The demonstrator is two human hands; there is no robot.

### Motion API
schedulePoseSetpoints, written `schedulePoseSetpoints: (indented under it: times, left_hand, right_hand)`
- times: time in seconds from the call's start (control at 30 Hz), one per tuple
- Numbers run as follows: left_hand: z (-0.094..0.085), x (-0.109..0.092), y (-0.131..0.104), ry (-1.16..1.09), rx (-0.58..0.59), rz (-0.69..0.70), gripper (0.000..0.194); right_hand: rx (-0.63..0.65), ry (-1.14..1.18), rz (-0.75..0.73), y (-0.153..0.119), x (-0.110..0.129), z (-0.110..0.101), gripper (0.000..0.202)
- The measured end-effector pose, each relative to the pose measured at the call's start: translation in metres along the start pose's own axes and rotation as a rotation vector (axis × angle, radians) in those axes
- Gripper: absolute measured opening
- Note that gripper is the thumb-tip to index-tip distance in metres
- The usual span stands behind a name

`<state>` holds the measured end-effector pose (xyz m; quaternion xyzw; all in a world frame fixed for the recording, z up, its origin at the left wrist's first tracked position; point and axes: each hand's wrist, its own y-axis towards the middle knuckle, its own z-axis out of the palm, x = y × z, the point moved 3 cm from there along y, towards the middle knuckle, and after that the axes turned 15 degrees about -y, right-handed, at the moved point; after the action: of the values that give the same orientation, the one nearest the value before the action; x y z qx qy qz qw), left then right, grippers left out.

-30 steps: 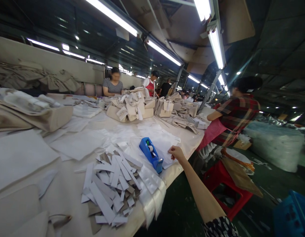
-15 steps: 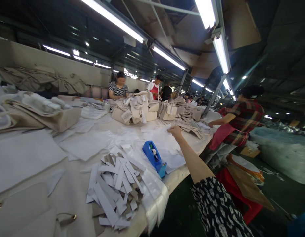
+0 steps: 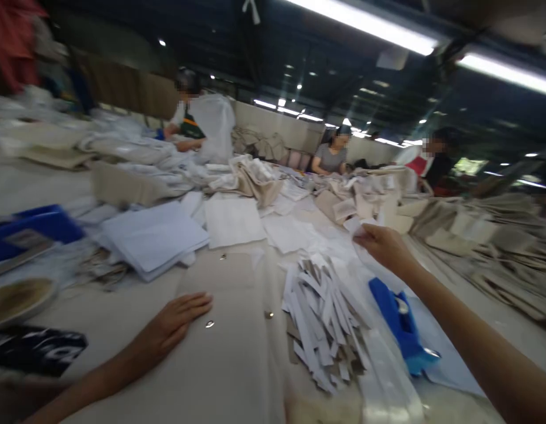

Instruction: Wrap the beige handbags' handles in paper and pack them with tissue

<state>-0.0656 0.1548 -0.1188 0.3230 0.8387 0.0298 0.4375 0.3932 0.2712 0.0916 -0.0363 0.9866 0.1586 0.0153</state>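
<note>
right hand (image 3: 384, 246) moved beyond tape dispenser (image 3: 403, 338), white paper (image 3: 353, 225) jutting from fingertips

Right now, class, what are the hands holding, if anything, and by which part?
The right hand pinches a thin white sheet by an edge; the left hand holds nothing, resting on a flat beige panel.

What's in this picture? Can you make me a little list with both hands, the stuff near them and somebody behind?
Left hand: resting palm down on a flat beige panel with shiny metal fittings
Right hand: seems to pinch a thin white piece
Between the arms: a loose heap of white and brown strips
Below the right hand: a blue plastic tape dispenser
Behind: a person in a striped top
Picture: rather blurry
</note>
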Motion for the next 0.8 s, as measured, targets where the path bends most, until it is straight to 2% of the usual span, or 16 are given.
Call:
schedulePoseSetpoints:
  times: [0.03,0.13,0.23,0.3,0.37,0.47,0.57,0.67,0.8]
  left_hand:
    - [-0.002,0.003,-0.005,0.005,0.048,-0.072,0.044]
    - [-0.004,0.001,-0.006,-0.027,0.083,-0.123,0.045]
    - [-0.005,-0.005,-0.002,-0.058,0.083,-0.125,0.046]
    - [-0.005,-0.009,-0.002,-0.071,0.072,-0.120,0.047]
    - [-0.006,-0.011,-0.003,-0.084,0.038,-0.124,0.045]
    - [-0.007,-0.012,-0.004,-0.100,-0.009,-0.118,0.039]
    - [-0.007,-0.010,-0.005,-0.091,-0.003,-0.100,0.041]
    - [-0.008,-0.009,-0.005,-0.083,-0.004,-0.108,0.043]
    - [-0.009,-0.011,-0.006,-0.090,-0.037,-0.116,0.035]
  right_hand:
    - [0.007,0.029,-0.108,-0.002,0.029,0.007,0.016]
    - [0.038,0.119,-0.354,-0.016,0.116,0.019,0.015]
    - [0.080,0.220,-0.581,-0.034,0.192,0.015,0.013]
    - [0.120,0.323,-0.768,-0.048,0.231,0.006,0.020]
    - [0.194,0.448,-0.955,-0.061,0.258,-0.003,0.029]
    - [0.358,0.539,-1.126,-0.078,0.275,-0.003,0.032]
    - [0.489,0.546,-1.138,-0.087,0.270,0.015,0.032]
    - [0.541,0.555,-1.128,-0.088,0.260,0.034,0.033]
    - [0.649,0.476,-1.172,-0.085,0.257,0.041,0.044]
